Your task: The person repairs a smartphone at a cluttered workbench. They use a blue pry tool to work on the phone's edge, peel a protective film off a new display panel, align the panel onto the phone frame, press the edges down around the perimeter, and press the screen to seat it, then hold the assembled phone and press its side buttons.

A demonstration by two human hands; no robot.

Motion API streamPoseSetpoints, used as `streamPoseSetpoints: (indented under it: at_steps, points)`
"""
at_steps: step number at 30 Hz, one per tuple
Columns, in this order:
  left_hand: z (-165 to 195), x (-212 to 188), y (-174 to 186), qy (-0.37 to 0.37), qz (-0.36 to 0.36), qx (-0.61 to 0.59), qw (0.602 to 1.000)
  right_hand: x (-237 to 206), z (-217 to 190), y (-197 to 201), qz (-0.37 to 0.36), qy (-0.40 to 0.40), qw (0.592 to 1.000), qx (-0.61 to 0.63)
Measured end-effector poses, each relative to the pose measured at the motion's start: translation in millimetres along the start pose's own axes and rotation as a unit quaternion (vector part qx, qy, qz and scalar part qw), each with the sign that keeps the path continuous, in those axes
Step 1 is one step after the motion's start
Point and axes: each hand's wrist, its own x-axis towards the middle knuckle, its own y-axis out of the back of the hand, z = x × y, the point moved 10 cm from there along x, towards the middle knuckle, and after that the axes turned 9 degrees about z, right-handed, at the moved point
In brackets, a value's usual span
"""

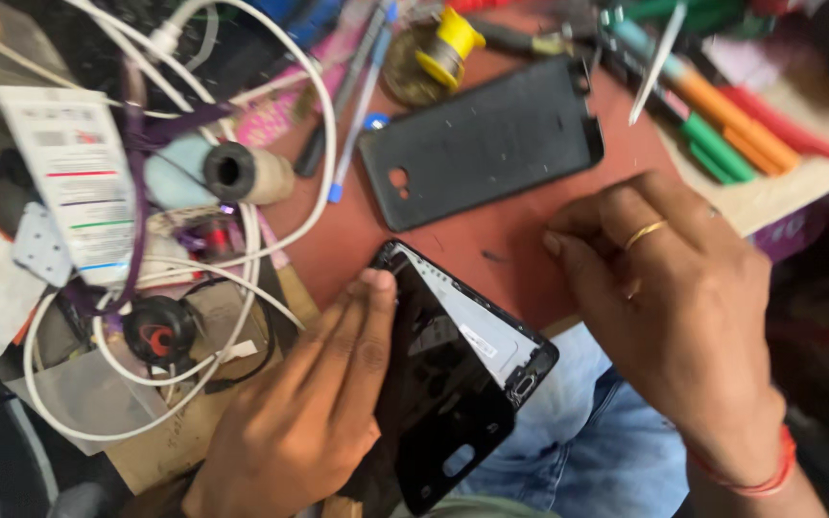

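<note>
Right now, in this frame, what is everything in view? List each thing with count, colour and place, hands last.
phone frame: one, black, at the table's near edge, over the lap
phone back cover: one, black, middle of the table
table: one, reddish-brown top
cables: several, white, looped at left
thread spool: one, cream, left of the cover
solder reel: one, yellow, far edge
pens: two, blue, left of the cover
markers: several, orange, green, red, at upper right
left hand: holds the phone frame's left edge
right hand: gold ring, fingertips on the table, holds nothing visible
</note>
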Motion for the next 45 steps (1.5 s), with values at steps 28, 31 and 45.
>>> streamPoseSetpoints:
  at_steps: [28,31,45]
  points:
    - [3.1,-1.0,-9.2,0.008,-0.02,-0.027,0.999,-14.5,7.2,-16.7,-0.09,-0.066,0.965,0.238]
    - [2.6,-2.4,-9.5,0.004,-0.026,-0.027,0.999,-23.4,14.5,-28.7,-0.114,-0.145,0.931,0.315]
    - [0.5,-2.1,-7.0,0.031,-0.026,-0.064,0.997,-30.6,24.3,-34.3,-0.124,-0.189,0.896,0.383]
